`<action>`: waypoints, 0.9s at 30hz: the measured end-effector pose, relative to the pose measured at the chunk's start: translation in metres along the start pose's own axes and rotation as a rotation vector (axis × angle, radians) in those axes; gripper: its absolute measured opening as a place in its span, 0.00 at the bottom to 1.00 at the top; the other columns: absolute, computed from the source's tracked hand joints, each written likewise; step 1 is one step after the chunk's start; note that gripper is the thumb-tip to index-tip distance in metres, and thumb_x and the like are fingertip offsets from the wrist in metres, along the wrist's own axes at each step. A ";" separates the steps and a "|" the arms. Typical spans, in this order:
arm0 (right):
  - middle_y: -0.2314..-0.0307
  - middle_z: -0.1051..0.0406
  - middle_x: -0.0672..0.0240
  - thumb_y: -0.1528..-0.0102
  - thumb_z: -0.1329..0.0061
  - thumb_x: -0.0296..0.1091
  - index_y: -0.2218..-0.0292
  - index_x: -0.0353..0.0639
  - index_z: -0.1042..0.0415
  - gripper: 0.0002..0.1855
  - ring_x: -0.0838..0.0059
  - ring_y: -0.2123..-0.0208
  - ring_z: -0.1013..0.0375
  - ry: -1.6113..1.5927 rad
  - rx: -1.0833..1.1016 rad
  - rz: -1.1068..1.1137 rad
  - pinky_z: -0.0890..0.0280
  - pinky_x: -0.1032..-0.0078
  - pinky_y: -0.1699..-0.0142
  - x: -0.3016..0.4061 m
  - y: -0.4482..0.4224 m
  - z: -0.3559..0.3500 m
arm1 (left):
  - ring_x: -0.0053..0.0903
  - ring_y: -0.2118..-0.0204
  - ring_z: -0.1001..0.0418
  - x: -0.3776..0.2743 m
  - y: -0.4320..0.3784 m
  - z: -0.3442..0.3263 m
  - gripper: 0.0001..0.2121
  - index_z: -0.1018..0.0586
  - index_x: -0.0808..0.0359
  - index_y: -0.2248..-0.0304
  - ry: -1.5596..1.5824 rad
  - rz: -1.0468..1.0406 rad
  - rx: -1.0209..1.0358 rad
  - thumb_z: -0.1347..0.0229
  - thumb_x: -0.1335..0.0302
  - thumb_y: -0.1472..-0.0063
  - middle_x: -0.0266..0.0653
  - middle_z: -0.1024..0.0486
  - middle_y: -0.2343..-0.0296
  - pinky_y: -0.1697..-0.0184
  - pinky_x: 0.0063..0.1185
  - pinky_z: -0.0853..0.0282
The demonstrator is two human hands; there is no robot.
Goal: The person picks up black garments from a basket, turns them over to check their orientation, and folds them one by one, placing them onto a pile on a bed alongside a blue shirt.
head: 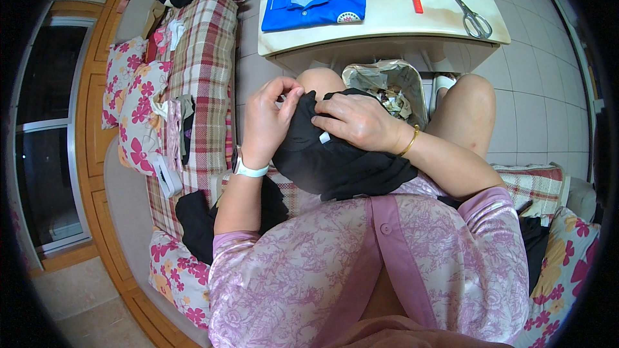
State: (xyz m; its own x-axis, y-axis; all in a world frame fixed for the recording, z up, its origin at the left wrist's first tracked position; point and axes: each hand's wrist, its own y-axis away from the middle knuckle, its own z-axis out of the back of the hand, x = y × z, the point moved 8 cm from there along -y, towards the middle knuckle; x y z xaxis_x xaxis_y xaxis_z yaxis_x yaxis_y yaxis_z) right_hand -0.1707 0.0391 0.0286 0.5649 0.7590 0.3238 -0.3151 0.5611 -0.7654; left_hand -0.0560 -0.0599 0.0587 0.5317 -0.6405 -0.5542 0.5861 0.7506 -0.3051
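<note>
A black cloth garment [338, 169] lies bunched across my lap, with a small white label [324, 137] showing on it. My left hand [271, 116] pinches an upper edge of the fabric between thumb and forefinger. On the garment's upper part, my right hand [360, 121] grips the cloth with bent fingers. Its fingertips come near the left thumb, with a short stretch of black fabric between the two hands. Whether a needle or thread is held cannot be made out.
Ahead stands a table [387, 34] bearing a folded blue polo shirt [314, 2], a red utility-knife-like item [416, 2] and scissors [466, 14]. A lined waste bin [420, 92] holds scraps between my knees and the table. Clothes and floral pillows [140, 111] lie on the plaid-covered sofa [208, 58] at left.
</note>
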 end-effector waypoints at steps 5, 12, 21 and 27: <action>0.65 0.29 0.61 0.53 0.49 0.28 0.65 0.38 0.26 0.11 0.63 0.65 0.26 -0.021 0.031 -0.008 0.30 0.71 0.65 -0.002 0.001 -0.001 | 0.23 0.72 0.25 0.006 0.003 0.000 0.05 0.23 0.70 0.69 0.008 0.009 -0.026 0.42 0.76 0.40 0.38 0.23 0.76 0.66 0.21 0.30; 0.66 0.29 0.61 0.53 0.49 0.27 0.66 0.38 0.27 0.10 0.63 0.65 0.26 -0.031 0.024 -0.031 0.29 0.70 0.65 -0.006 0.005 -0.003 | 0.24 0.54 0.29 0.035 0.034 -0.026 0.20 0.32 0.72 0.51 0.547 0.249 -0.074 0.41 0.76 0.41 0.43 0.26 0.57 0.47 0.22 0.35; 0.66 0.28 0.63 0.55 0.44 0.20 0.67 0.40 0.27 0.11 0.63 0.65 0.25 -0.219 -0.083 -0.212 0.29 0.70 0.64 -0.018 0.006 -0.003 | 0.21 0.69 0.28 0.032 0.063 -0.043 0.09 0.24 0.74 0.61 0.515 0.302 -0.155 0.49 0.75 0.34 0.39 0.23 0.71 0.62 0.21 0.31; 0.66 0.26 0.62 0.53 0.45 0.18 0.64 0.38 0.24 0.12 0.63 0.63 0.24 -0.242 -0.204 -0.311 0.29 0.71 0.59 -0.030 0.002 0.006 | 0.21 0.67 0.28 0.026 0.036 -0.042 0.12 0.25 0.74 0.60 0.471 0.286 -0.137 0.53 0.71 0.32 0.40 0.23 0.70 0.61 0.21 0.32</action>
State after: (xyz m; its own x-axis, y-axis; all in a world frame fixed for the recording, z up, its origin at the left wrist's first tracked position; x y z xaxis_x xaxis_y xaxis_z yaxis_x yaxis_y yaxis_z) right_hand -0.1930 0.0197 0.0206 0.4067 0.6334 0.6583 0.0125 0.7167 -0.6973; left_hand -0.0468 -0.0432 0.0008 0.3092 -0.2900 -0.9057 0.3575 0.9180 -0.1718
